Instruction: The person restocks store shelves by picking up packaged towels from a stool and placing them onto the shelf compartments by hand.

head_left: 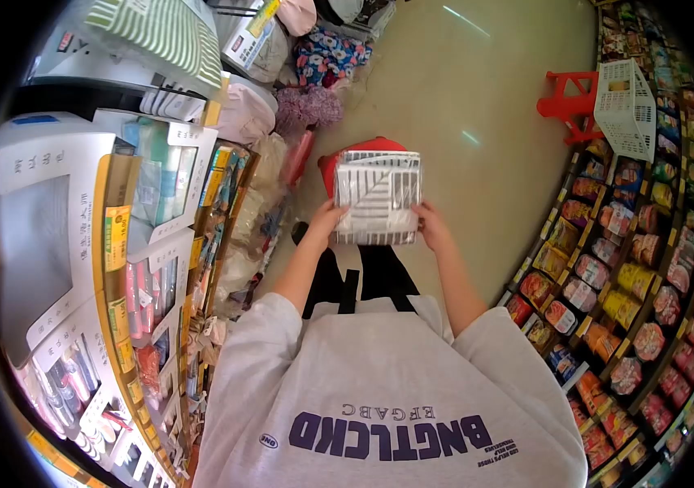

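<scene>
A flat, square package (378,195) in clear plastic, with black-and-white striped folded cloth showing through, is held out in front of my body. My left hand (328,223) grips its left edge near the lower corner. On the opposite edge, my right hand (430,223) is closed with the thumb toward the plastic. Behind the package, partly covered by it, is a red stool-like object (329,172) on the floor.
Shelves with boxed goods (152,195) and yellow price tags rise close on my left. Hats and a floral cloth item (326,55) hang farther up. Racks of packaged noodles (591,268) line the right. A white basket (625,110) rests against a red stool (570,106) on the aisle floor (477,187).
</scene>
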{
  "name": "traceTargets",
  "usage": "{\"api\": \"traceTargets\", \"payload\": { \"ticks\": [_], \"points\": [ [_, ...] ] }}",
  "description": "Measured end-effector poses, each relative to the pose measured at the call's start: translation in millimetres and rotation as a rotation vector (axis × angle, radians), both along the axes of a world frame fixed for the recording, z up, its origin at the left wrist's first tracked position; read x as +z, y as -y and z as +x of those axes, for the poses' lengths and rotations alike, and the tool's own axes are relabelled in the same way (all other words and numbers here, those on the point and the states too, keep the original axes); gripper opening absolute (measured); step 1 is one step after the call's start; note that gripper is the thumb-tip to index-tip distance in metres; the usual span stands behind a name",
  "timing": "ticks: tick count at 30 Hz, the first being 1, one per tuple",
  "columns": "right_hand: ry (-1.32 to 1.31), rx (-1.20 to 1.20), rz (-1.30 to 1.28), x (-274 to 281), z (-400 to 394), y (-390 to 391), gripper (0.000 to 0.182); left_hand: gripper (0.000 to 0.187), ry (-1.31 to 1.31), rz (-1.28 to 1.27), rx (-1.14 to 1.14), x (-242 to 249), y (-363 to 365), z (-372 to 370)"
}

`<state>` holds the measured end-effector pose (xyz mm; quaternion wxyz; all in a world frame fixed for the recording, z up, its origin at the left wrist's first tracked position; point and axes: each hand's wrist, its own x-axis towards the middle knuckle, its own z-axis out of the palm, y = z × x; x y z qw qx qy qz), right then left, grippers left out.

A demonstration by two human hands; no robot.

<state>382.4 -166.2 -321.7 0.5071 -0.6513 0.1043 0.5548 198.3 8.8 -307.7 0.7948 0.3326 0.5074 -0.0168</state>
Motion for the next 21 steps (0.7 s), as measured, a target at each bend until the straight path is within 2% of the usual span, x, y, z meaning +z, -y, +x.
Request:
{"api": "traceTargets", "payload": {
  "ticks": [5, 7, 10, 11, 13, 15, 16, 18, 20, 21],
  "points": [
    [0.085, 0.015, 0.048, 13.4, 22.3, -16.3, 0.053, 0.050, -0.009, 0.058, 0.029, -13.3, -3.4, 27.4],
    [0.225, 0.169, -0.055, 30.3, 21.7, -22.7, 0.056, 0.052, -0.015, 0.078, 0.062, -11.3, 1.4, 25.4],
    [0.224, 0.140, -0.059, 25.1, 13.4, -15.4, 0.060, 0.056, -0.160, 0.198, -0.049, 2.4, 7.1, 12.4],
    [0.229, 0.144, -0.049, 15.5, 9.0, -9.9, 0.060, 0.056, -0.198, 0.211, -0.078, -4.0, 10.2, 0.2],
    [0.326, -0.028, -0.224, -18.4, -2.3, 10.1, 0.060, 0.054, -0.259, 0.264, -0.134, -21.7, 17.4, -31.1],
    [0.329, 0.001, -0.341, -37.4, -11.8, 30.8, 0.057, 0.051, -0.264, 0.332, -0.202, -69.0, 26.2, -76.8],
    [0.213, 0.068, -0.340, -28.4, -15.3, 36.2, 0.054, 0.051, -0.246, 0.359, -0.241, -90.0, 28.3, -99.5],
    [0.012, 0.140, -0.307, -18.9, -25.9, 51.1, 0.050, 0.045, -0.346, 0.278, -0.262, -68.9, 27.9, -125.4],
    [-0.122, 0.197, -0.259, -14.5, -36.1, 58.1, 0.047, 0.041, -0.339, 0.143, -0.158, -43.4, 25.1, -146.9],
    [-0.167, 0.252, -0.244, -9.8, -38.5, 55.4, 0.046, 0.041, -0.332, 0.157, -0.135, -36.5, 22.2, -158.0]
  ]
}}
